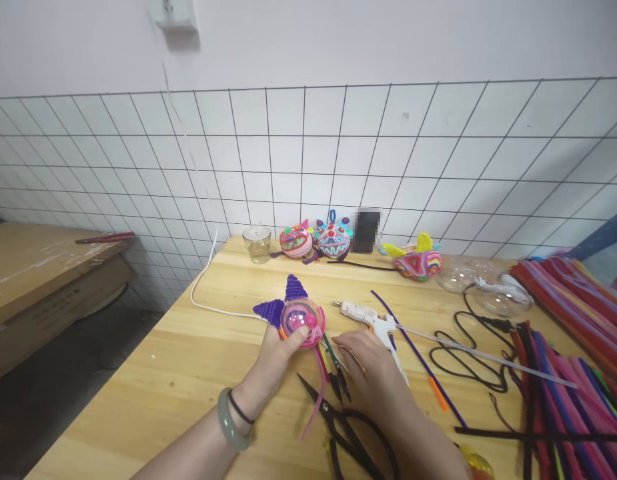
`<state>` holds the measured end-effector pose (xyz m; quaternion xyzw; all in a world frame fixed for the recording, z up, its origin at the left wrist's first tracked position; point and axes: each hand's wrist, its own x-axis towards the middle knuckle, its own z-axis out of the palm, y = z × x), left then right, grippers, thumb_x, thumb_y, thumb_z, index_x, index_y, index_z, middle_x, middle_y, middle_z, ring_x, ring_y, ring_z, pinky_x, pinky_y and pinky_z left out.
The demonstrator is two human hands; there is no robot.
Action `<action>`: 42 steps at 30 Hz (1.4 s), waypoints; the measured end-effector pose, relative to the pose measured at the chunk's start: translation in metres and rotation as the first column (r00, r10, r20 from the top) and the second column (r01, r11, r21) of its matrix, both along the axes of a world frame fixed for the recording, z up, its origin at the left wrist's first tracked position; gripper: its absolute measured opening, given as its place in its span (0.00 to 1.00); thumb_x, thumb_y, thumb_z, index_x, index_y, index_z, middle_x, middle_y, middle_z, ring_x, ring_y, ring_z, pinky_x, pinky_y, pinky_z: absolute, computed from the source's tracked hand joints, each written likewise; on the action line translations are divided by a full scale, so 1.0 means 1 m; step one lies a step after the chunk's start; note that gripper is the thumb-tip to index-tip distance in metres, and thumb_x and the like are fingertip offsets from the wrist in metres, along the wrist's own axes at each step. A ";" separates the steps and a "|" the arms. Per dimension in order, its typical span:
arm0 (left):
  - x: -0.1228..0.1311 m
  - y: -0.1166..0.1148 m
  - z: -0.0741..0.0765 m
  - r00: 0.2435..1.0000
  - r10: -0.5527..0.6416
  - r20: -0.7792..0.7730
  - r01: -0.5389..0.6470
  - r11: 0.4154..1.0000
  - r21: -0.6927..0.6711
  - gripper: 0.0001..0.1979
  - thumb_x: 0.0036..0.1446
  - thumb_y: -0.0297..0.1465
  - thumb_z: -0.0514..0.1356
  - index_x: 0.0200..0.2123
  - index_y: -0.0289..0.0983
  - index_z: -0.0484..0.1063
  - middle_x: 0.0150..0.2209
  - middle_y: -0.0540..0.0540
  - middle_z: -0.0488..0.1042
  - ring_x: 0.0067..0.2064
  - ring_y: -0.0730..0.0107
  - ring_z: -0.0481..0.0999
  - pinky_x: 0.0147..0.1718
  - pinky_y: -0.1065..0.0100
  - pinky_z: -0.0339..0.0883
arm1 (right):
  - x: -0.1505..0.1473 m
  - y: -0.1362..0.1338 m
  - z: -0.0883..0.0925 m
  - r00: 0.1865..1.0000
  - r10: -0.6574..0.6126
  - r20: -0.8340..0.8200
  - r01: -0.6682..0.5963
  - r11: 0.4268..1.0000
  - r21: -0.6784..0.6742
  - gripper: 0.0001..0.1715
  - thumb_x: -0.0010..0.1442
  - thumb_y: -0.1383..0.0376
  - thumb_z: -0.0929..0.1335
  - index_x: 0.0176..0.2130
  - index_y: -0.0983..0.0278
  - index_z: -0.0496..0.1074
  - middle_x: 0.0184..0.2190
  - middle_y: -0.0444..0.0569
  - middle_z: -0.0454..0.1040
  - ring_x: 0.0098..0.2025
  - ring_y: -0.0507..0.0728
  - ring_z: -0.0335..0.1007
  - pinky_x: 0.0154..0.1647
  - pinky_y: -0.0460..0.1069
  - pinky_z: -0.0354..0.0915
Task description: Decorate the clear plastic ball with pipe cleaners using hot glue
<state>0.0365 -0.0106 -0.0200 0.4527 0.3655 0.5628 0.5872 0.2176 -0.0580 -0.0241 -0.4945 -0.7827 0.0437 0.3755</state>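
My left hand (278, 350) is closed around a clear plastic ball (298, 319) partly covered in coiled pink, purple and orange pipe cleaner, its thumb pressing the near side. Two purple pointed pieces (283, 300) stick out at its upper left. From the ball's lower edge a pink pipe cleaner (318, 397) hangs down. My right hand (368, 360) is low over the table beside several slim pens or tools (335, 373), its fingers curled; what they hold, if anything, is hidden. Black-handled scissors (343, 427) lie open between my forearms.
A white glue gun (371, 317) with a glue stick lies beyond my right hand, near a purple pipe cleaner (418, 360). Decorated balls (333, 240), a glass cup (257, 245) and a dark blurred rectangle stand at the back. Pipe cleaner bundles (563, 393) and clear shells (503, 297) are right.
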 end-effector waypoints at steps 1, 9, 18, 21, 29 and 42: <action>0.000 0.000 0.000 1.000 0.001 -0.012 -0.001 1.000 -0.002 0.20 0.48 0.35 0.67 0.45 0.35 0.74 0.45 0.40 0.78 0.48 0.57 0.74 0.51 0.60 0.63 | -0.001 0.001 -0.002 1.000 0.011 -0.012 -0.011 1.000 0.012 0.14 0.65 0.69 0.60 0.43 0.64 0.73 0.36 0.53 0.77 0.39 0.59 0.71 0.40 0.53 0.66; -0.001 -0.001 0.002 0.997 -0.009 -0.080 0.009 1.000 -0.002 0.21 0.48 0.36 0.67 0.45 0.35 0.72 0.45 0.41 0.77 0.47 0.57 0.74 0.50 0.58 0.64 | -0.008 -0.009 0.009 0.993 0.110 -0.045 -0.117 0.974 -0.194 0.07 0.61 0.68 0.67 0.33 0.63 0.76 0.27 0.48 0.76 0.32 0.56 0.71 0.35 0.49 0.65; 0.001 0.002 0.001 0.999 0.025 -0.023 -0.025 0.999 -0.028 0.22 0.45 0.36 0.68 0.45 0.35 0.73 0.45 0.41 0.77 0.48 0.56 0.74 0.51 0.58 0.64 | -0.019 -0.033 0.033 0.904 0.405 0.134 -0.230 0.727 -0.647 0.04 0.50 0.69 0.72 0.29 0.61 0.79 0.31 0.45 0.77 0.34 0.55 0.71 0.30 0.45 0.61; 0.000 0.002 -0.002 1.000 0.024 -0.007 -0.024 0.999 -0.034 0.22 0.46 0.36 0.68 0.45 0.36 0.72 0.45 0.42 0.78 0.47 0.59 0.75 0.50 0.59 0.64 | -0.026 -0.036 0.029 0.905 0.402 0.141 -0.227 0.734 -0.640 0.12 0.51 0.73 0.67 0.33 0.62 0.79 0.34 0.48 0.78 0.37 0.56 0.72 0.37 0.46 0.63; 0.000 0.004 -0.005 0.999 0.036 -0.013 -0.036 0.999 -0.035 0.22 0.47 0.35 0.67 0.45 0.35 0.71 0.45 0.42 0.77 0.47 0.59 0.74 0.51 0.59 0.64 | -0.028 -0.036 0.039 0.945 0.325 0.044 -0.209 0.699 -0.684 0.13 0.56 0.72 0.63 0.34 0.62 0.76 0.34 0.48 0.79 0.35 0.55 0.73 0.37 0.46 0.65; 0.000 0.000 -0.005 0.999 -0.005 -0.047 0.005 1.000 0.000 0.21 0.48 0.36 0.66 0.46 0.36 0.71 0.45 0.41 0.77 0.48 0.59 0.74 0.51 0.59 0.64 | 0.014 0.003 0.011 0.997 -0.082 0.005 0.075 0.888 -0.453 0.08 0.57 0.68 0.62 0.28 0.63 0.69 0.27 0.48 0.76 0.30 0.57 0.72 0.33 0.49 0.63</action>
